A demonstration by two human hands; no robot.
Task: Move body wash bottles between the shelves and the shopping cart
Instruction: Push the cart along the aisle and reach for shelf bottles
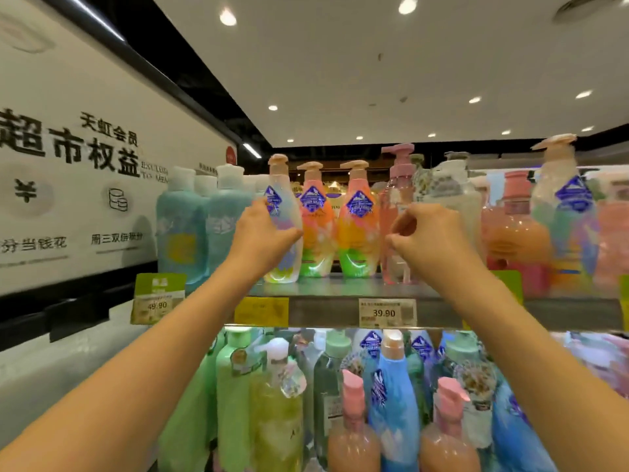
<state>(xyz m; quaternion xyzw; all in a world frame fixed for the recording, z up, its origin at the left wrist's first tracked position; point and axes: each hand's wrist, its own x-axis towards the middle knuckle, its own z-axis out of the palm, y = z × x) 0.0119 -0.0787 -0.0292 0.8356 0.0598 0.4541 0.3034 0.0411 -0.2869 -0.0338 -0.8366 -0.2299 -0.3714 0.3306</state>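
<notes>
I see both arms reaching up to the upper shelf (pixel 340 303). My left hand (pixel 262 235) wraps around a pastel pump bottle (pixel 285 212) standing upright on that shelf, beside two orange-and-green bottles (pixel 357 219). My right hand (pixel 427 236) hovers with fingers loosely curled, holding nothing, just in front of a clear pink bottle (pixel 396 199). More bottles crowd the lower shelf (pixel 391 396).

L hand (pixel 262 233) grips pastel bottle (pixel 284 229), top shelf (pixel 326 289)

One head-worn camera faces the top shelf (pixel 340 291) closely, apparently tilted slightly upward; edges blur.
</notes>
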